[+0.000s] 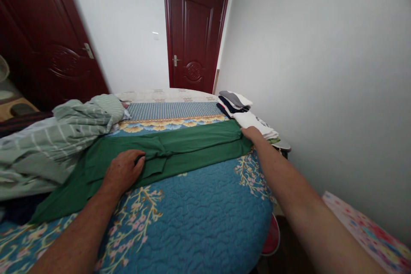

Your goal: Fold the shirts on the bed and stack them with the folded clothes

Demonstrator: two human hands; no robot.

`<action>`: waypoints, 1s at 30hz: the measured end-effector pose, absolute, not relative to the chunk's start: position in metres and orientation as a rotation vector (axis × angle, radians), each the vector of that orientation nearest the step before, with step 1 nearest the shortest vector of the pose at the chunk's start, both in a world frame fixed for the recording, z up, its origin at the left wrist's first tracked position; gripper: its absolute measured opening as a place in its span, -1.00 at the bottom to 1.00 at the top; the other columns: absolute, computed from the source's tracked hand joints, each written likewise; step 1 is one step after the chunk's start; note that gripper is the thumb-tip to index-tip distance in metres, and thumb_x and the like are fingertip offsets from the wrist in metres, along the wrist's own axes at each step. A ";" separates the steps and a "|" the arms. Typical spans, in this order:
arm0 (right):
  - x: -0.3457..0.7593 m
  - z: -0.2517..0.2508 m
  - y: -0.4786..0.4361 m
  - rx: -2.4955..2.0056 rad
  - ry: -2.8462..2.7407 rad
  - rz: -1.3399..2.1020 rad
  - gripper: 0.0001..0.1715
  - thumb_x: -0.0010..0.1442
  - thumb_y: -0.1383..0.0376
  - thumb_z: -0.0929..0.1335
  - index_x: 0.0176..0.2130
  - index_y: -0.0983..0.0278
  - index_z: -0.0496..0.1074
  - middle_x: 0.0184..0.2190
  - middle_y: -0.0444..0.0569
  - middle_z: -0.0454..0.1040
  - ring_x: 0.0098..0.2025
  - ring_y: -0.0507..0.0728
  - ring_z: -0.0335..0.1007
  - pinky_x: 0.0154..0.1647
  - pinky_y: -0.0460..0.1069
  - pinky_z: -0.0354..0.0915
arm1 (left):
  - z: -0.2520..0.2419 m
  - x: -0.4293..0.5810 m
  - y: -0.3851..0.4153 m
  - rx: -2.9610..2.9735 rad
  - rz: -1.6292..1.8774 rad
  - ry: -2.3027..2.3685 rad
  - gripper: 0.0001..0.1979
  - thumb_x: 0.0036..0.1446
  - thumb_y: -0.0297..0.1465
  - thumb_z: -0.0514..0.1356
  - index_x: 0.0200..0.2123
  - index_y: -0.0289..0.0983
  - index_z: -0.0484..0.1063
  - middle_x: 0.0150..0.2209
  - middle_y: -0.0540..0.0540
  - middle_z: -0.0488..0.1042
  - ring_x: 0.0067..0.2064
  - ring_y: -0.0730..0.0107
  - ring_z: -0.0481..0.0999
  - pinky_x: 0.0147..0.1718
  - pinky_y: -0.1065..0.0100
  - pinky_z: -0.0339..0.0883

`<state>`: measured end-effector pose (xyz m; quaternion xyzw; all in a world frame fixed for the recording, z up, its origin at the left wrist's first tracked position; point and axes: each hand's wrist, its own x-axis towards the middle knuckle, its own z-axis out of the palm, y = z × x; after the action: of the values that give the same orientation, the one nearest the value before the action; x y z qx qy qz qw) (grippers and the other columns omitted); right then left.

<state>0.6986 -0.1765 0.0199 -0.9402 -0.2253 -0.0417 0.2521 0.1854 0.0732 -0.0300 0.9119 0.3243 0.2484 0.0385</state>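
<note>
A long green garment (199, 143) lies stretched across the bed, laid in a narrow band with creases along it. Its left part spreads wider and runs partly under a heap of clothes. My left hand (125, 169) is on the garment's left half, fingers curled and thumb closed against them on the cloth. A small dark patch shows between thumb and fingers; I cannot tell what it is. At the far right end, my right hand (252, 133) grips the garment's edge, its fingertips partly hidden by the cloth. Just beside that hand is a white folded garment (257, 124).
Folded clothes (234, 100) are stacked at the bed's right edge. A heap of pale green checked cloth (73, 132) covers the left side. The blue quilted bedspread (199, 218) has flower patterns. A wall (314, 72) stands to the right, a dark red door (197, 30) beyond.
</note>
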 end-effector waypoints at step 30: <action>0.445 0.002 -0.101 -2.555 -1.654 -0.149 -0.66 0.42 0.34 0.22 0.14 0.22 0.34 0.19 0.13 0.50 0.05 0.24 0.56 0.02 0.07 0.39 | -0.032 0.184 0.066 2.752 0.819 0.987 -0.61 0.34 -0.22 0.07 -0.04 -0.26 0.64 0.00 -0.26 0.67 0.07 -0.07 0.60 0.14 -0.02 0.43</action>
<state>0.4455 -0.1015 0.0024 -0.8375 -0.5422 -0.0488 0.0470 0.1840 0.0655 -0.0324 0.9052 0.3246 0.2693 0.0527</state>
